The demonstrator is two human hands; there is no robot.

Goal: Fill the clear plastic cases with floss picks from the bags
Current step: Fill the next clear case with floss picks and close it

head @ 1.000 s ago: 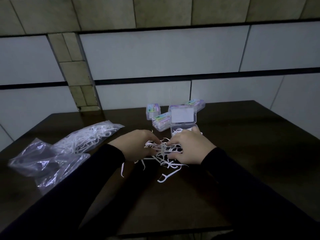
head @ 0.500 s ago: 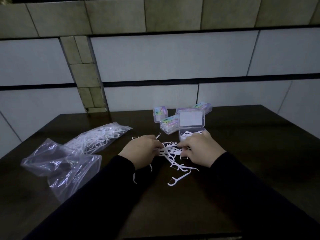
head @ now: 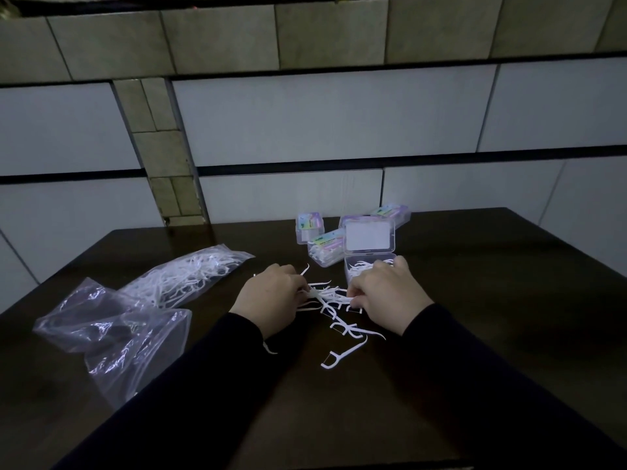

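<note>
A loose heap of white floss picks (head: 330, 298) lies on the dark surface (head: 509, 300) between the two hands, with a few strays trailing toward the near edge — one single pick (head: 342, 356) lies apart at the front, its bow end nearest the viewer. The left hand (head: 268, 300) rests knuckles-up at the heap's left side, its fingers curled down into the picks and pinching some of them at the fingertips. The right hand (head: 386, 296) sits at the heap's right side, fingers likewise bent and closed on a few picks; how many either hand has hold of cannot be told in the dim light.

Just beyond the right hand stands the open clear case (head: 368, 266), its lid (head: 368, 236) tipped up at the back and some picks already inside the tray. Touching it on the left lies a closed case (head: 325, 249) with a coloured label, filled with picks. Two more labelled cases stand behind — one upright (head: 309, 227) to the left, one (head: 390, 213) lying toward the back right.

Off to the left, well apart from the hands, a clear bag (head: 185, 276) of floss picks lies on the surface, and nearer the viewer a crumpled bag (head: 112, 337) that looks mostly empty. Dark sleeves (head: 475, 368) cover both forearms. A tiled wall (head: 305, 123) rises behind the surface.
</note>
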